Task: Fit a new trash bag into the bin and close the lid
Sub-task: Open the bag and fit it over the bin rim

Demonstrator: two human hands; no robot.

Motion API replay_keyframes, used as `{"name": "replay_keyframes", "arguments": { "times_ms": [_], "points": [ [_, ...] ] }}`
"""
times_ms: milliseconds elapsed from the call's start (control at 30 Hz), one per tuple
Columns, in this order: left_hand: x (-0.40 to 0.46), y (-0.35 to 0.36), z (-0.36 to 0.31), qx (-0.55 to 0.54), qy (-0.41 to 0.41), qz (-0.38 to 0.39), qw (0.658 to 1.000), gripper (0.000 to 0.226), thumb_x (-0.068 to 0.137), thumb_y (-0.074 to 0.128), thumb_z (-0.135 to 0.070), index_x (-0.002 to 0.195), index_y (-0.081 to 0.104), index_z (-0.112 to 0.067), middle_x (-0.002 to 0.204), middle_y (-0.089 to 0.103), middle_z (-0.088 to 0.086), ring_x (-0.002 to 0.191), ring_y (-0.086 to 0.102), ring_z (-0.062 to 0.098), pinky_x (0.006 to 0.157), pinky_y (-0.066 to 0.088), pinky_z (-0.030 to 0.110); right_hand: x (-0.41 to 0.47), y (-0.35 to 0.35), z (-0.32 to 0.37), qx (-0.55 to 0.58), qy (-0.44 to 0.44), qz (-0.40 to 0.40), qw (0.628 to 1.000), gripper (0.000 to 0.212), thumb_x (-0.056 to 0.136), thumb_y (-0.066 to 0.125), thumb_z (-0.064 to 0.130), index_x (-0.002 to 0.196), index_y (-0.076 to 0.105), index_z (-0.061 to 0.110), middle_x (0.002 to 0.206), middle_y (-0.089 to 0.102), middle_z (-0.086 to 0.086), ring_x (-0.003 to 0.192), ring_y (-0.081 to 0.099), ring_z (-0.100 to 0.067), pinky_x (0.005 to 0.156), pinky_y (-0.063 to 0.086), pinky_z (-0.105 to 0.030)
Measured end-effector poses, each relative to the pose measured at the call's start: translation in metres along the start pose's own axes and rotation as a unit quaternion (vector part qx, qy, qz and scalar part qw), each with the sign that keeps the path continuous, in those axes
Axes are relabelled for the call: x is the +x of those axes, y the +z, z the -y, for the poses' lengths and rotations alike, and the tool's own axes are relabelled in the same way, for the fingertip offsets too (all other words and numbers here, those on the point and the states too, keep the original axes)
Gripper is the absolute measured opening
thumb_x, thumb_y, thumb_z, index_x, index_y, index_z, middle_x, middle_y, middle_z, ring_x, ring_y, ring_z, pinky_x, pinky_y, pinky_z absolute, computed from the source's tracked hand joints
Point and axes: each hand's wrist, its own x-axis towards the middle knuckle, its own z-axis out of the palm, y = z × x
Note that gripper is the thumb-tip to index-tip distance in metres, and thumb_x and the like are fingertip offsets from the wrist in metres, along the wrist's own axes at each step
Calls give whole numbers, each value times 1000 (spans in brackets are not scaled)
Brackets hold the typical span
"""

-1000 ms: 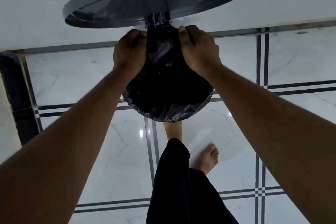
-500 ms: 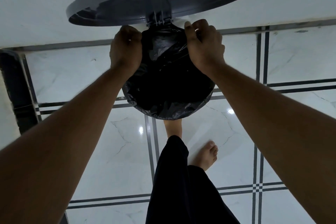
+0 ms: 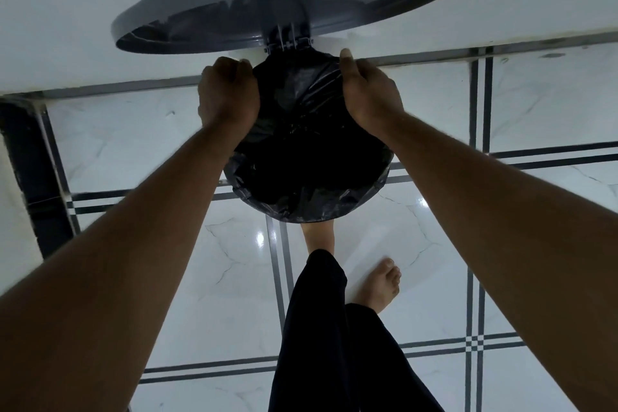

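A round bin stands on the tiled floor below me, its mouth lined with a black trash bag [image 3: 301, 160] that hides the rim. The grey round lid [image 3: 234, 7] is tipped up on its hinge at the far side, leaning towards the white wall. My left hand [image 3: 227, 94] grips the bag's edge at the far left of the rim. My right hand [image 3: 368, 94] grips the bag's edge at the far right. Both fists are closed on the plastic, just below the hinge.
One bare foot [image 3: 319, 239] is tucked under the bin's near edge, the other foot [image 3: 381, 284] stands to the right on white marble tiles [image 3: 535, 244] with dark stripes. A dark upright post [image 3: 30, 170] is at the left. My dark trouser leg [image 3: 321, 344] fills the lower middle.
Both hands have moved apart along the far rim, spreading the bag's edge wider on each side of the hinge. The lid has stayed up.
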Motion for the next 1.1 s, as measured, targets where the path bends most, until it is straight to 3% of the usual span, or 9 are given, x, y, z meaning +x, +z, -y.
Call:
{"name": "replay_keyframes", "arguments": {
  "times_ms": [100, 233, 333, 433, 533, 733, 900, 1000, 1100],
  "points": [
    [-17, -4, 7, 11, -46, -44, 998, 45, 106, 42, -49, 125, 71, -20, 136, 70, 8, 130, 60, 34, 109, 45, 51, -6, -3, 1, 33, -24, -72, 997, 47, 114, 38, 59, 117, 66, 21, 116, 70, 0, 119, 66, -27, 98, 51, -42],
    [-19, -7, 16, -49, -112, 63, 991, 60, 110, 37, -51, 140, 67, -8, 145, 67, 18, 134, 61, 39, 108, 48, 39, -22, -4, -1, 66, -11, -175, 982, 42, 110, 47, 54, 131, 62, 20, 135, 65, -4, 129, 58, -26, 106, 48, -47],
    [-18, -16, 20, -162, -157, 127, 966, 56, 113, 40, -45, 148, 60, -5, 150, 64, 19, 138, 61, 37, 112, 54, 44, -28, -5, -5, 70, 54, -110, 990, 49, 111, 38, 61, 134, 62, 25, 131, 69, -2, 128, 63, -29, 112, 46, -49],
    [-19, -19, 18, -189, -178, 64, 963, 54, 112, 43, -43, 145, 64, -6, 147, 66, 17, 135, 63, 37, 111, 53, 41, -29, -6, -9, 95, 83, -15, 992, 59, 113, 30, 64, 140, 63, 24, 118, 66, 2, 126, 64, -29, 104, 45, -42],
    [-28, -21, 19, -147, -182, -3, 972, 56, 105, 46, -48, 138, 67, -9, 140, 69, 12, 128, 64, 33, 99, 45, 33, -31, -7, -12, 83, 74, -78, 991, 55, 112, 37, 62, 141, 64, 24, 135, 69, -7, 132, 61, -30, 107, 47, -42],
    [-53, -29, 29, -262, -206, 125, 934, 43, 102, 51, -39, 130, 73, -14, 132, 74, 15, 114, 71, 31, 93, 58, 40, -57, -11, -24, 95, 92, -81, 988, 56, 109, 46, 57, 151, 56, 22, 149, 65, -5, 138, 60, -31, 114, 45, -46],
    [-71, -38, 34, -360, -311, -24, 879, 44, 102, 59, -41, 136, 70, -15, 134, 73, 3, 90, 69, 12, 62, 44, 28, -87, 0, -21, 61, 157, -195, 966, 60, 105, 55, 54, 153, 48, 19, 159, 43, -11, 147, 41, -36, 119, 35, -55],
    [-90, -37, 33, -378, -370, -23, 848, 57, 105, 48, -45, 152, 57, -15, 150, 63, 4, 106, 65, 18, 80, 49, 33, -98, 7, -15, 147, 272, -174, 935, 67, 107, 52, 57, 159, 41, 16, 163, 38, -13, 151, 36, -36, 121, 35, -55],
    [-112, -32, 33, -419, -437, 39, 795, 52, 105, 37, -49, 144, 59, -22, 149, 61, 4, 96, 60, 20, 105, 42, 44, -108, 12, -14, 244, 355, -164, 887, 74, 107, 49, 58, 164, 35, 14, 167, 37, -14, 151, 38, -38, 120, 40, -56]
  ]
}}
